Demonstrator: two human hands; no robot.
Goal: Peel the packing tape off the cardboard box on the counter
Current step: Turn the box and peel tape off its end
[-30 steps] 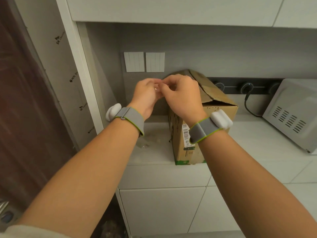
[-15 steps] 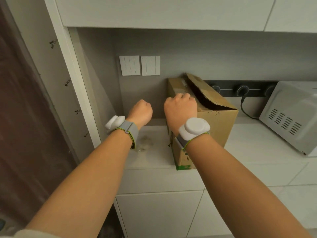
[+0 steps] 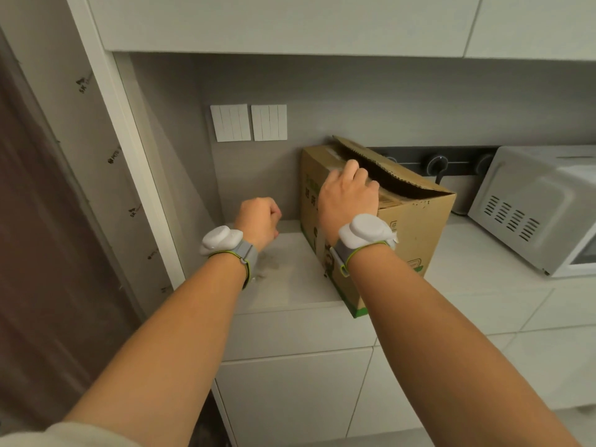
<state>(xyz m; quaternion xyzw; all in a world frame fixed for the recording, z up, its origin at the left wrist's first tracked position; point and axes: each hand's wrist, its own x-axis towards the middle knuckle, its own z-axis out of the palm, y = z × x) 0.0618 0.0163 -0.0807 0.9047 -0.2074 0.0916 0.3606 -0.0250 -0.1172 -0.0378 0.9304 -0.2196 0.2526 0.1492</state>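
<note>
Reaching over the table [image 3: 290,285] edge: left hand [image 3: 258,221] hangs fisted, contents unclear; right hand [image 3: 350,191] lies fingers-down on the cardboard box [image 3: 416,240] top, centre frame. Step looks like hunting for tape; next needs a pinched loose end.

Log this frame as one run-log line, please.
stage: reaching for tape | right hand: on top of cardboard box, grip unclear | left hand: fisted above counter | box flap raised

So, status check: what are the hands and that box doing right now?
Left hand fisted, off the brown cardboard box. Right hand on its top, grip unclear. Flap raised; nothing blocking.
</note>
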